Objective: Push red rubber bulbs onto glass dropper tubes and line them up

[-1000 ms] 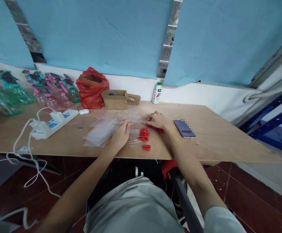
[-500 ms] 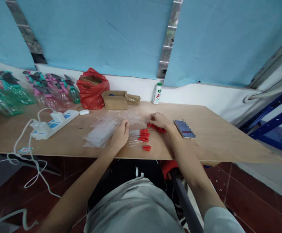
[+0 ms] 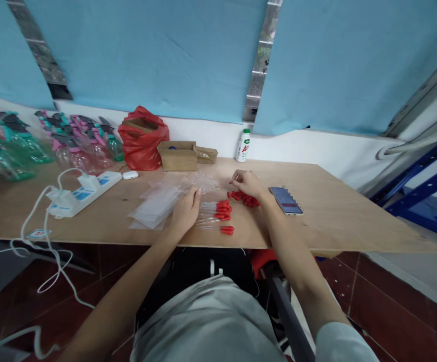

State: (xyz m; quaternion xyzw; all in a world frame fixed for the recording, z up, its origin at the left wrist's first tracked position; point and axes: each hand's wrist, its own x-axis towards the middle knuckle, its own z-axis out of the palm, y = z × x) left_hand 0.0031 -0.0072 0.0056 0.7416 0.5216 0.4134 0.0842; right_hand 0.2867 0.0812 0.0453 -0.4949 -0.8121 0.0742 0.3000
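Note:
My right hand (image 3: pixel 247 183) pinches a small red rubber bulb (image 3: pixel 231 182) just above a loose pile of red bulbs (image 3: pixel 249 200). My left hand (image 3: pixel 187 207) is closed in a pinch beside the clear thin dropper tubes (image 3: pixel 211 187); whatever its fingertips hold is too small and see-through to tell. Between the hands and nearer me lie several droppers with red bulbs (image 3: pixel 223 206), their clear stems pointing left. Clear plastic bags (image 3: pixel 152 208) lie flat to the left of my left hand.
A phone (image 3: pixel 285 200) lies right of my right forearm. Farther back stand a white bottle (image 3: pixel 243 146), a cardboard box (image 3: pixel 180 157) and a red plastic bag (image 3: pixel 143 141). To the left are a power strip (image 3: pixel 86 193) with cables and several spray bottles (image 3: pixel 18 146).
My right hand has lifted slightly up and away from the bulb pile, with one red bulb now between its fingertips. My left hand has hardly moved.

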